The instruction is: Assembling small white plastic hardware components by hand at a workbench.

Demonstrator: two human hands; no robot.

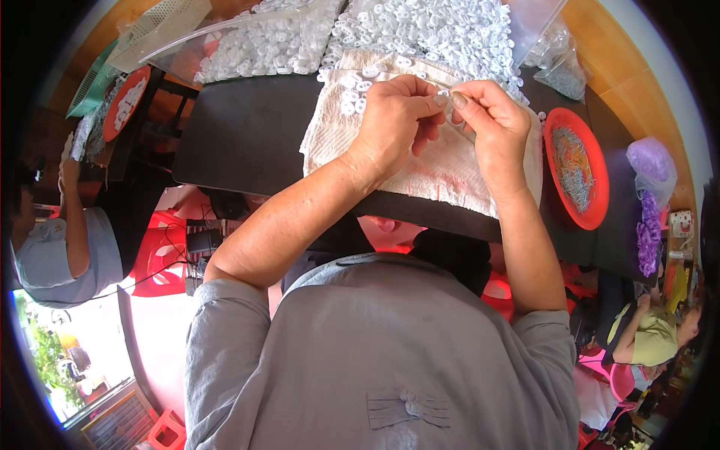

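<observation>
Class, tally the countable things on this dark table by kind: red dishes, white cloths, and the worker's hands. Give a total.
Red dishes: 2 (right dish, left dish)
White cloth: 1
Hands: 2 (left hand, right hand)
Total: 5

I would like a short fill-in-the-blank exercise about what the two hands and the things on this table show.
1. The left hand and right hand meet above a white ____.
2. The red plate lies to the person's ____.
3. The heap of small plastic pieces is ____ in colour.
4. The table top is ____ in colour.

Missing words: towel; right; white; black
</observation>
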